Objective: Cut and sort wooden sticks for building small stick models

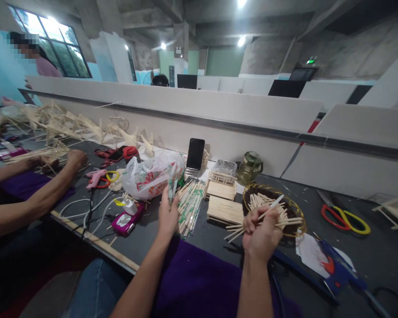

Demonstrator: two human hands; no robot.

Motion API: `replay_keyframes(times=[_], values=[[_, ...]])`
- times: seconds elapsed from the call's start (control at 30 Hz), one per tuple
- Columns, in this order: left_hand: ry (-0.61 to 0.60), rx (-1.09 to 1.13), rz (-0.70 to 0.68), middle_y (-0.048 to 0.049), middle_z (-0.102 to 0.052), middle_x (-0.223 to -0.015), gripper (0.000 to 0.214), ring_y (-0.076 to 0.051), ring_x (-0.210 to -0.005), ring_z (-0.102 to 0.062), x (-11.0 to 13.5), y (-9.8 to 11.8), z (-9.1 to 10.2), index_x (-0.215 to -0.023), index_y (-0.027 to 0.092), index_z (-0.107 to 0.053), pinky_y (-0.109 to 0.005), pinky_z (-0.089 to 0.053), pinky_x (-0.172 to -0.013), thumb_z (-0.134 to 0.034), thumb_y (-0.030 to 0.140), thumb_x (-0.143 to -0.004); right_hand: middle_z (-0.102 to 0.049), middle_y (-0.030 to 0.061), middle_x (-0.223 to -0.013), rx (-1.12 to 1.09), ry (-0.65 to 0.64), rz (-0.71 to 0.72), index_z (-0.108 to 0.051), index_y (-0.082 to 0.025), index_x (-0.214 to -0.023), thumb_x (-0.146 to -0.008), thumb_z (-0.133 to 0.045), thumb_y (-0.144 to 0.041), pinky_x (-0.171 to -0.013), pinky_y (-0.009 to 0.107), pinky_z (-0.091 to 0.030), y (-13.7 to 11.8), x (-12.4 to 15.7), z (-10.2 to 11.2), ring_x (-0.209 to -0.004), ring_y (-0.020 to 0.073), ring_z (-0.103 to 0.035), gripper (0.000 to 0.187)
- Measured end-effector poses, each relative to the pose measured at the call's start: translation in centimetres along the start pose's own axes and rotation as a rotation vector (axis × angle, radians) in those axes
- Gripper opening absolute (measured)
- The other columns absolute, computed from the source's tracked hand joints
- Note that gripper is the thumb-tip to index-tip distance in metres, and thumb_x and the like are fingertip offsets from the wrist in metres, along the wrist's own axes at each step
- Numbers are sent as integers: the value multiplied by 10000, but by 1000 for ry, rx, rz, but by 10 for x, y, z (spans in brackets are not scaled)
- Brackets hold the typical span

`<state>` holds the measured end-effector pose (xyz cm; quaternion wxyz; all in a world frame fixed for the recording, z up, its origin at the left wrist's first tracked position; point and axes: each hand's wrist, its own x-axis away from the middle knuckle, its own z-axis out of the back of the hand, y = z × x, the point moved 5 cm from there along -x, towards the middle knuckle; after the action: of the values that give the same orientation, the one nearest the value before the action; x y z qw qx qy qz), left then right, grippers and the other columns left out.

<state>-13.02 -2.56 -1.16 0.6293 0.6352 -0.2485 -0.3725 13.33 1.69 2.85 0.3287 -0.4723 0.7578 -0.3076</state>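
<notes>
My left hand (168, 214) is closed on a narrow clear plastic wrapper (172, 183) that stands up from the fingers. Just right of it lies a pile of thin wooden sticks in green-printed wrappers (190, 205). My right hand (262, 229) is closed round several bare wooden sticks (235, 230), their ends poking out on both sides. A pale, pointed strip (277, 202) also sticks up from this hand; its kind is unclear. Behind the hand, a yellow-rimmed basket (301, 215) holds more loose sticks. Between my hands sits a small slatted wooden stick model (224, 210).
A blue glue gun (340, 267) and red-yellow scissors (346, 219) lie right. Behind stand a phone (195, 154), a glass jar (250, 168) and a plastic bag (149, 176). A purple power strip (128, 221) with cords lies left, near a co-worker's hands (75, 160).
</notes>
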Motion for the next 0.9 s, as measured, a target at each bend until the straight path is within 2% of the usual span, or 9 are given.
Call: replay_keyframes(times=[0.07, 0.17, 0.3, 0.37, 0.43, 0.63, 0.8, 0.9], values=[[32, -277, -63, -96, -651, -1154, 634, -251, -1015, -618, -6, 5, -8, -1413, 212, -376, -355, -452, -895, -587, 296, -821, -358, -111, -522, 38, -88, -45, -477, -219, -801, -857, -597, -532, -337, 156, -192, 12, 6, -6, -353, 37, -264, 340], [-52, -537, -71, -148, -643, -1219, 736, -303, -1078, -618, -8, 1, -26, -1432, 159, -357, -387, -454, -910, -639, 223, -756, -339, -115, -494, 223, -214, -97, -494, -214, -786, -812, -677, -478, -364, 172, -201, 32, 16, -14, -377, 48, -279, 322], [-115, -818, -177, -207, -569, -1335, 805, -334, -1173, -576, -5, -10, -36, -1487, 121, -258, -393, -448, -922, -611, 178, -766, -339, -83, -484, 486, -465, -164, -515, -188, -661, -871, -570, -523, -402, 203, -223, 55, 31, -29, -420, 66, -301, 399], [-132, -898, -185, -206, -572, -1336, 808, -335, -1163, -584, -3, -16, -35, -1504, 121, -212, -392, -449, -910, -587, 183, -791, -337, -77, -480, 546, -540, -177, -535, -182, -652, -889, -527, -536, -412, 214, -224, 61, 35, -35, -427, 73, -304, 426], [-148, -936, -161, -195, -579, -1335, 797, -331, -1159, -589, -3, -19, -32, -1509, 127, -200, -384, -449, -902, -571, 186, -805, -330, -78, -472, 557, -553, -193, -548, -180, -664, -894, -508, -548, -418, 220, -218, 65, 37, -37, -425, 77, -295, 436], [-136, -954, -141, -187, -583, -1335, 780, -311, -1173, -585, -4, -17, -30, -1510, 126, -205, -362, -441, -907, -557, 182, -816, -294, -89, -455, 484, -452, -235, -517, -184, -650, -880, -512, -576, -418, 214, -183, 65, 34, -32, -415, 70, -265, 455], [-145, -934, -144, -172, -605, -1308, 822, -305, -1179, -582, -4, -15, -31, -1492, 140, -248, -347, -440, -909, -651, 281, -790, -300, -90, -440, 483, -456, -247, -530, -181, -662, -878, -517, -572, -406, 213, -173, 67, 35, -31, -399, 67, -259, 447], [-145, -943, -160, -177, -608, -1302, 822, -308, -1181, -580, -3, -14, -33, -1486, 126, -261, -348, -444, -915, -656, 269, -779, -310, -87, -438, 491, -457, -239, -541, -179, -667, -879, -513, -573, -404, 215, -179, 68, 35, -31, -398, 69, -263, 448]])
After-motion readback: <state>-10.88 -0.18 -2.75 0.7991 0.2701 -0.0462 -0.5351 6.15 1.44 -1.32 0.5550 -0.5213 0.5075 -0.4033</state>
